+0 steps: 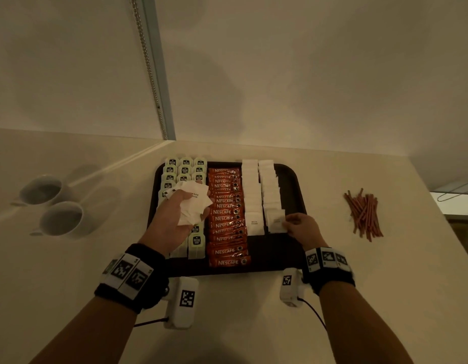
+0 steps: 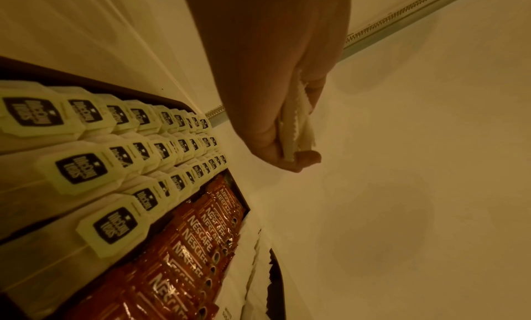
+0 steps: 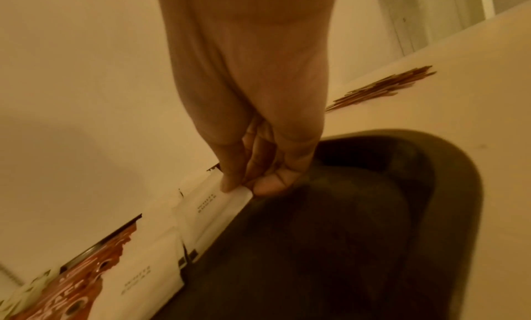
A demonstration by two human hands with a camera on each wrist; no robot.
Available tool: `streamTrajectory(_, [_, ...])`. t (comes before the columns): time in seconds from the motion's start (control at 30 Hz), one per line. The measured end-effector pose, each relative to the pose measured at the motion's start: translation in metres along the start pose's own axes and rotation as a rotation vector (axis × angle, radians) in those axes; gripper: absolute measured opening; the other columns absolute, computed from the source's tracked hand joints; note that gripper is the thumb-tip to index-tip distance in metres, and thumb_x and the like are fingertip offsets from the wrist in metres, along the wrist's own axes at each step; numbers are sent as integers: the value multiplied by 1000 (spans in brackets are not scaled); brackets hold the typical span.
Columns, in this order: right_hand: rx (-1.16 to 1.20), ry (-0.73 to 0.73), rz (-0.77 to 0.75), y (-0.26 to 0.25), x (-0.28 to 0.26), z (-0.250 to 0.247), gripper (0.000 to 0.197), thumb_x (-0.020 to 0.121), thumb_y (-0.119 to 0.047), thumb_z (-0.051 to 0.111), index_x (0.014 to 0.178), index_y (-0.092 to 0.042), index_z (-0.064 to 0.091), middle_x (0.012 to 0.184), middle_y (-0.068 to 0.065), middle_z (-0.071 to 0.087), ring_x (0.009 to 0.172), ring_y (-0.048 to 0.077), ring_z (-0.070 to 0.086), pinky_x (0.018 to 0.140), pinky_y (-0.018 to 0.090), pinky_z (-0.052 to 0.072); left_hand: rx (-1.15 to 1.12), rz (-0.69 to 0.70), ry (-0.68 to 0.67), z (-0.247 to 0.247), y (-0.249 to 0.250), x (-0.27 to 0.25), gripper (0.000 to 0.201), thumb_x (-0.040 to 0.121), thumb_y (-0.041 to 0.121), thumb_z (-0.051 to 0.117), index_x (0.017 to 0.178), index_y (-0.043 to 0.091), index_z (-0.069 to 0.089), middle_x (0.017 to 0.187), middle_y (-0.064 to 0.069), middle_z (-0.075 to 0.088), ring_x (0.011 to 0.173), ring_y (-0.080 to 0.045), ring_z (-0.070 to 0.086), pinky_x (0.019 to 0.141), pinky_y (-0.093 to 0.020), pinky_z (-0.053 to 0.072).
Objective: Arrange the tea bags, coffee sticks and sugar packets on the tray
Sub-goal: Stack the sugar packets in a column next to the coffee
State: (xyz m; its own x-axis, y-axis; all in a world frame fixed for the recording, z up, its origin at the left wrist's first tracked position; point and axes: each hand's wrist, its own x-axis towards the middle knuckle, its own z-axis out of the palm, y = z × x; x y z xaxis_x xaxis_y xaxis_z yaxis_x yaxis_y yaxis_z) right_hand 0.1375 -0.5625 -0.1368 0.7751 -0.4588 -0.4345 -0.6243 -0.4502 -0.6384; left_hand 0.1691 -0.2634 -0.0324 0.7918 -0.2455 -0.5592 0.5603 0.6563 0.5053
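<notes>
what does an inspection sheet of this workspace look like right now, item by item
surface: pale counter, dim warm light
tray: dark tray, near right part bare
tea bags: tea bags in three columns at the tray's left
coffee sticks: Nescafe sticks in one overlapping column, centre
sugar packets: white sugar packets in two columns at right
clutter: two white cups left of the tray; pile of reddish-brown sticks to its right
left hand: grips a bunch of sugar packets above the tea bags
right hand: pinches one sugar packet at the near end of the right column
cables: thin wires from the wrist cameras
surroundings: plain wall with vertical metal strip
</notes>
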Motion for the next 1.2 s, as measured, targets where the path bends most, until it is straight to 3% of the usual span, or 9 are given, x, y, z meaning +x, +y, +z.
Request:
streamTrajectory(0.17, [-76, 34, -17, -2, 3, 8, 21, 83, -17, 68, 104, -12, 66, 108, 9, 66, 98, 24, 62, 92, 40, 51, 14, 2, 9, 0, 0, 3, 28, 94, 5, 41, 119, 7, 54, 108, -19, 62, 85, -27, 62, 52, -26, 55])
streamTrajectory(0.37, [-194, 162, -102, -9, -5, 13, 20, 83, -15, 69, 100, -5, 65, 104, 11, 66, 99, 24, 59, 84, 27, 43, 36, 15, 56, -6, -3, 9, 40, 93, 4, 46, 133, 7, 48, 129, -23, 56, 102, -32, 59, 54, -29, 56])
streamTrajectory(0.5, [-251, 188, -125, -14, -12, 15, 23, 84, -18, 69, 99, -5, 59, 99, 12, 65, 91, 22, 59, 73, 24, 42, 60, 39, 52, -4, -5, 8, 27, 93, 0, 49, 117, 10, 55, 114, -19, 61, 96, -32, 61, 54, -31, 57])
streamTrajectory(0.57, [-218, 204, -196, -26, -17, 14, 25, 85, -20, 68, 102, -6, 57, 96, 9, 63, 86, 18, 59, 70, 21, 41, 98, 62, 33, -4, -6, 8, 30, 92, -1, 51, 121, 8, 55, 111, -19, 62, 92, -31, 62, 52, -30, 55])
streamTrajectory(0.63, [-95, 128, -307, -56, -30, 14, 24, 88, -26, 64, 105, -10, 58, 93, 0, 61, 80, 8, 56, 65, 14, 39, 162, 91, 18, -2, -6, 8, 33, 91, -1, 53, 123, 8, 55, 108, -16, 64, 89, -28, 62, 50, -27, 52])
streamTrajectory(0.8, [258, -393, -499, -137, -78, 20, 22, 89, -38, 58, 102, -20, 61, 91, -6, 66, 78, 2, 63, 65, 16, 48, 300, 129, -3, 8, -9, 8, 24, 86, 2, 61, 105, 17, 63, 99, -7, 70, 88, -21, 68, 57, -29, 52])
streamTrajectory(0.97, [552, -439, -406, -156, -85, 32, 20, 90, -12, 59, 109, -11, 58, 102, 6, 64, 90, 22, 66, 75, 32, 57, 370, 174, -52, 9, -9, 5, 26, 82, 2, 66, 101, 19, 64, 88, -2, 73, 81, -19, 69, 59, -30, 50])
streamTrajectory(1.1, [924, -585, -197, -149, -88, 34, 24, 88, 4, 54, 106, -10, 47, 113, 16, 58, 91, 26, 65, 70, 28, 58, 451, 299, 4, 6, -8, 1, 28, 81, -5, 66, 102, 14, 65, 90, -4, 71, 81, -16, 68, 56, -25, 54])
streamTrajectory(1.2, [702, -591, -280, -139, -90, 38, 36, 85, 2, 60, 112, -17, 46, 114, 15, 60, 96, 29, 66, 79, 36, 57, 569, 393, 128, 10, -2, 3, 40, 80, 0, 71, 118, 5, 59, 103, -8, 65, 83, -11, 63, 53, -15, 52])
